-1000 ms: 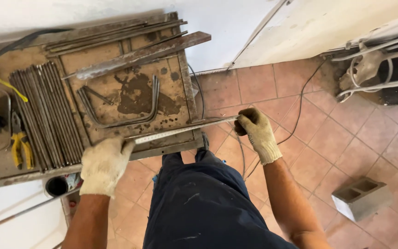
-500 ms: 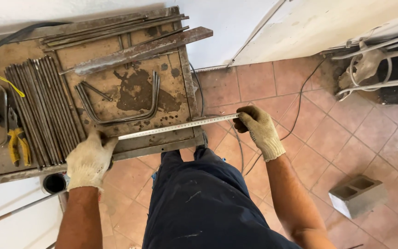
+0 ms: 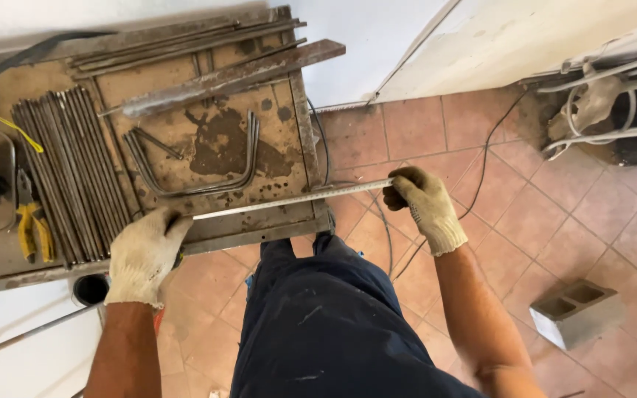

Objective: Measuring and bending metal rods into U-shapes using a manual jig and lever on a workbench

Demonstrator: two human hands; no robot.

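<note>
**Both gloved hands hold a long metal rod along the front edge of the tabletop**

Left hand (image 3: 144,254), in a white knit glove, closed over the left end of the metal rod (image 3: 293,200) at the front edge of the tabletop (image 3: 289,96). Right hand (image 3: 425,206), same kind of glove, fist closed on the rod's right end, out past the tabletop's front right corner and above the tiled floor (image 3: 525,221). Rod runs nearly level, right end slightly higher, lying just over the front edge.

On the tabletop: bundle of straight rods (image 3: 68,173) along the left side, running front to back. U-shaped bent rod (image 3: 193,173) in the middle, on the stained surface. Angle-iron bar (image 3: 234,77) lies diagonally near the back edge, its end overhanging the right side; thinner bars behind it. Yellow-handled pliers (image 3: 32,232) near the front left, beside the bundle.

Floor: grey hollow concrete block (image 3: 576,313) to the right, well apart from the hands. Black cable (image 3: 481,169) trails across the tiles behind the right hand. Person's dark trousers (image 3: 326,324) fill the lower middle.
</note>
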